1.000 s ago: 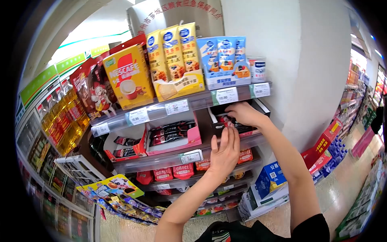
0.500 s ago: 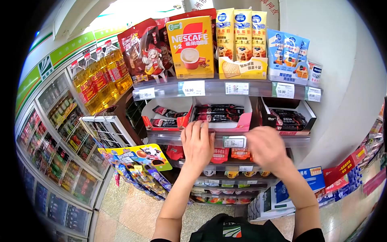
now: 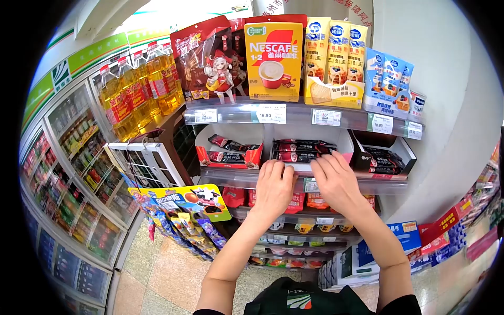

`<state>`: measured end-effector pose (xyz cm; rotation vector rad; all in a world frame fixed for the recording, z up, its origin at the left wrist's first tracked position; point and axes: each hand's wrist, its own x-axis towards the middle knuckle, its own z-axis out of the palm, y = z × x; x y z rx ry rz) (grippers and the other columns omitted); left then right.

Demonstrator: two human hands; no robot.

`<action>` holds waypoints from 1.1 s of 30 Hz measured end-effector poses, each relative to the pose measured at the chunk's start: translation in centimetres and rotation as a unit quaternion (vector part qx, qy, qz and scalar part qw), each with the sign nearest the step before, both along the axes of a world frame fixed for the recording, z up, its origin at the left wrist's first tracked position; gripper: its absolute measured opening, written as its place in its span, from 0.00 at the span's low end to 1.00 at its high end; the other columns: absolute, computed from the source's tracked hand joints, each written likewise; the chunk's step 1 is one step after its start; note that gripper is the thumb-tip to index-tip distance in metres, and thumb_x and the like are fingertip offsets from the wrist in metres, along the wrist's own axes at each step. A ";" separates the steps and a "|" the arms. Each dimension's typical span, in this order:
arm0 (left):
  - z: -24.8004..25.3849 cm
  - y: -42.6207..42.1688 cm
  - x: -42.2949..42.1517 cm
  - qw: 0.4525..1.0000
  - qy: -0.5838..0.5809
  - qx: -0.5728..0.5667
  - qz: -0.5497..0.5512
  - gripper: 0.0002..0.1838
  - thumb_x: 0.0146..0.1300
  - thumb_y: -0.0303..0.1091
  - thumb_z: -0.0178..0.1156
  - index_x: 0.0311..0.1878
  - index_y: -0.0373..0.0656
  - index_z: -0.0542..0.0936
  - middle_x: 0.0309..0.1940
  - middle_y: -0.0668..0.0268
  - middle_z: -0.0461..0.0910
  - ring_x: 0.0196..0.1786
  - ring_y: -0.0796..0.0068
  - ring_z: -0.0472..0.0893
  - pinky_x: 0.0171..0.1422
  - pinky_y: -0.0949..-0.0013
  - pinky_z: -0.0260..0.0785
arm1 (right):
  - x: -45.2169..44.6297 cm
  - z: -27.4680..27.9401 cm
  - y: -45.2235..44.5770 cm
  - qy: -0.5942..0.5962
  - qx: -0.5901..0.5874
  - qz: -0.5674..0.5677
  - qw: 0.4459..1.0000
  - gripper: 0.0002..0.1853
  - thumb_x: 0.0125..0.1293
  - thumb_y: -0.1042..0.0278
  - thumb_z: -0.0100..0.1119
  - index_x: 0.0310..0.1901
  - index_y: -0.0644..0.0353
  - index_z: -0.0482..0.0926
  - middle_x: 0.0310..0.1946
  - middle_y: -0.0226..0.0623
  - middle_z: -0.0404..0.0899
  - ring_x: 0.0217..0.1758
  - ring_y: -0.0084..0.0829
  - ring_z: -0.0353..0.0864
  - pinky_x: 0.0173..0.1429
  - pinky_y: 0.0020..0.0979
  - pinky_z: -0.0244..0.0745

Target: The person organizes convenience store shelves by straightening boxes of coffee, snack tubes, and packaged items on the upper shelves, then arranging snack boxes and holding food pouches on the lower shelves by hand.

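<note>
A white-and-pink display box [image 3: 344, 143] with several dark stick packets [image 3: 302, 147] lying in it stands on the second shelf. My left hand [image 3: 274, 190] has its fingers bent over the left part of the box's front edge. At the right part of that edge, my right hand [image 3: 338, 184] holds on with curled fingers, their tips near the packets. Both thumbs are mostly hidden. Left of it is a red-fronted box [image 3: 251, 158] of similar packets, and to the right a black box [image 3: 405, 164] of dark packets.
Above, the top shelf bears a yellow Nescafé box [image 3: 274, 63], red bags and yellow and blue packs. Oil bottles [image 3: 118, 102] stand to the left, over a rack of hanging snacks [image 3: 184, 226]. A white pillar [image 3: 430, 63] borders the shelf's right side.
My right hand has moved left and up from in front of the shelf edge onto the box front. The left hand stays at the box's front. The view has shifted slightly.
</note>
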<state>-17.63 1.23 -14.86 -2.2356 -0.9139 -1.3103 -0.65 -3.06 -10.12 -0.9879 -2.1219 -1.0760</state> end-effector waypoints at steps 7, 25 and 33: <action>0.0 0.5 0.4 1.000 -0.020 -0.004 -0.010 0.12 0.50 0.25 0.62 0.38 0.36 0.72 0.42 0.55 0.74 0.50 0.54 0.73 0.52 0.57 0.67 | -2.1 1.7 4.0 -0.037 -0.266 -0.160 0.950 0.07 0.49 0.75 0.55 0.31 0.67 0.77 0.31 0.46 0.80 0.39 0.43 0.81 0.45 0.38 0.76; -0.4 1.0 0.2 0.999 0.035 -0.006 0.026 0.17 0.50 0.28 0.53 0.45 0.34 0.75 0.45 0.54 0.75 0.49 0.59 0.73 0.54 0.61 0.63 | -2.2 3.7 7.4 -0.032 -0.363 -0.172 0.915 0.05 0.49 0.79 0.56 0.28 0.67 0.80 0.29 0.52 0.80 0.34 0.49 0.82 0.35 0.42 0.79; 0.7 1.3 0.3 0.995 0.064 -0.066 0.037 0.09 0.53 0.30 0.58 0.34 0.37 0.71 0.43 0.53 0.76 0.47 0.56 0.72 0.48 0.61 0.63 | -1.6 4.2 6.9 -0.012 -0.348 -0.166 0.923 0.05 0.50 0.79 0.55 0.29 0.65 0.80 0.30 0.51 0.80 0.37 0.51 0.81 0.40 0.42 0.78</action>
